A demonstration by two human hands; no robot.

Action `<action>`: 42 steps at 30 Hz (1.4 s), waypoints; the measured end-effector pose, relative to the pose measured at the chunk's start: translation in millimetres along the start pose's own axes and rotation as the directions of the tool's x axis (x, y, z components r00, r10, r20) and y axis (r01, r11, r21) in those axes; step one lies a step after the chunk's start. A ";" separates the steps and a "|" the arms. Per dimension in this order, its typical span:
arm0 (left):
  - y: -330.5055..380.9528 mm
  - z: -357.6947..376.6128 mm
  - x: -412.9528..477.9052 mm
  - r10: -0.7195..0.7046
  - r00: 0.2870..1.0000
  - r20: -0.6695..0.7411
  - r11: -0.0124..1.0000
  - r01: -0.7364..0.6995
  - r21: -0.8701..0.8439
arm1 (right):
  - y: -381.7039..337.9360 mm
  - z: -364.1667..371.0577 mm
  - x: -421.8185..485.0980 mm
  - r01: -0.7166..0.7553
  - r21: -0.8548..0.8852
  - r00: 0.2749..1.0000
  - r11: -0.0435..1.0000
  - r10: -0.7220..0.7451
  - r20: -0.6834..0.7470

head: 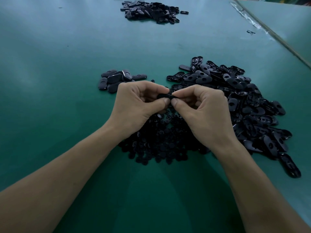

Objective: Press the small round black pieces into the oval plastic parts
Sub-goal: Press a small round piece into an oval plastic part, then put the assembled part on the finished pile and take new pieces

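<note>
Surface: a smooth green counter [64, 68] with a dull sheen. The left hand [134, 105] and the right hand [202, 111] meet above its middle. Each grip pinches one end of a single black oval part [165, 96] between thumb and forefinger, and the other fingers are curled underneath. The part is held level, just above the heap below. The fingertips cover most of it, so whether a round piece is seated in it cannot be told. Directly under and near of the hands, between the wrists, lies a dense heap of small round pieces [159, 142]: matte black discs, several showing a centre hole. Touching that heap on the right is a large loose pile of oval parts [244, 101]. These are flat black plastic with rounded ends, some showing a smooth face with a round hole, others a hollow, ribbed underside. Just far-left of the left hand sits a small cluster of ovals [116, 80], smooth faces up, with light catching their edges. A further pile [149, 11] lies at the far edge. A pale seam strip [269, 31] runs diagonally along the right side.
</note>
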State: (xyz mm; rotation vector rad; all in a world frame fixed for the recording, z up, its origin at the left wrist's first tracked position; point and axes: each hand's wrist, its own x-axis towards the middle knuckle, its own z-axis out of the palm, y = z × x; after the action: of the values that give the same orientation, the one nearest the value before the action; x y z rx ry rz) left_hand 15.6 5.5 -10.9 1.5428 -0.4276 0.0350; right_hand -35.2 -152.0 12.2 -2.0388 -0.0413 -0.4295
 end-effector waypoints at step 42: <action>-8.4 -11.4 16.8 -0.294 0.897 -0.330 0.918 0.169 -0.360 | 16.0 -12.8 4.6 -0.073 -0.542 0.981 0.837 -0.037 -0.190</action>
State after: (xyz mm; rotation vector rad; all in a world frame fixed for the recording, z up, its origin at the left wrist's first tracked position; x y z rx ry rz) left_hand 36.3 12.1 -13.8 1.2149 0.0655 0.0700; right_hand -31.2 -171.5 5.6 -2.5468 0.2492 -0.6864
